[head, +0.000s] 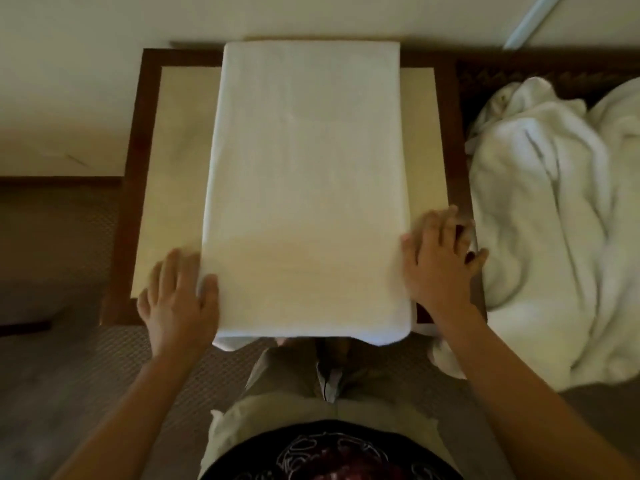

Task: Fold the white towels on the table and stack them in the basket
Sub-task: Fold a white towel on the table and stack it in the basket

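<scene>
A folded white towel (308, 188) spans the table (166, 174) from far edge to near edge, the flat-fingered left hand (180, 296) and right hand (440, 254) pressing its near corners.

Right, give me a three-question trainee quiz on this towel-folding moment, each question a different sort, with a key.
1. True or false: the folded towel lies flat on the table, its near end hanging over the table's front edge.
2. Where is the heap of unfolded towels? A) left of the table B) right of the folded towel C) on the folded towel
3. Fill in: the left hand and right hand sit at the towel's two long ____.

Key: 1 true; 2 B; 3 sides.
</scene>
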Demonstrator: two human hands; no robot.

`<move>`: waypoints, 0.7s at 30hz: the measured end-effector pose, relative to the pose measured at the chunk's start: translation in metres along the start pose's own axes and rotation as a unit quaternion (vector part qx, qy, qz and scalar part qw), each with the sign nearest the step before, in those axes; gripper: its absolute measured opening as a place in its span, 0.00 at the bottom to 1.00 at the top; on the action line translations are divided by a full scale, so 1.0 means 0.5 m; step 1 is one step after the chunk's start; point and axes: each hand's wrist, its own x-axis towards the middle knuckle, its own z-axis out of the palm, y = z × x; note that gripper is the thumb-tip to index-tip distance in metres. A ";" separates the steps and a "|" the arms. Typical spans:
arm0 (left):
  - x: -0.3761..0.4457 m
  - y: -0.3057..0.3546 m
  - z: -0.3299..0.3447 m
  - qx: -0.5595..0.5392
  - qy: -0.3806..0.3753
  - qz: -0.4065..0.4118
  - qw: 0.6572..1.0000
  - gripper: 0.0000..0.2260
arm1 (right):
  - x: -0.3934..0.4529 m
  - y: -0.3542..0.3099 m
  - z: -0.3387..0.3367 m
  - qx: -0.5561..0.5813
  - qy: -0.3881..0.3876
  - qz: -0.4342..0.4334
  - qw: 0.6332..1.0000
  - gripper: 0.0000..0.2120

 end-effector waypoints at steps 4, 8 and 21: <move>-0.118 -0.009 -0.011 -0.262 0.108 -0.169 0.944 0.05 | -0.133 0.036 -0.012 0.205 0.098 0.045 0.973 0.15; -0.165 -0.037 0.016 -0.461 0.043 -0.286 0.839 0.06 | -0.270 0.040 0.031 0.344 0.054 0.119 0.930 0.05; -0.128 -0.095 0.013 -0.570 -0.208 -0.213 0.766 0.15 | -0.295 0.048 0.052 0.461 -0.047 0.137 0.875 0.14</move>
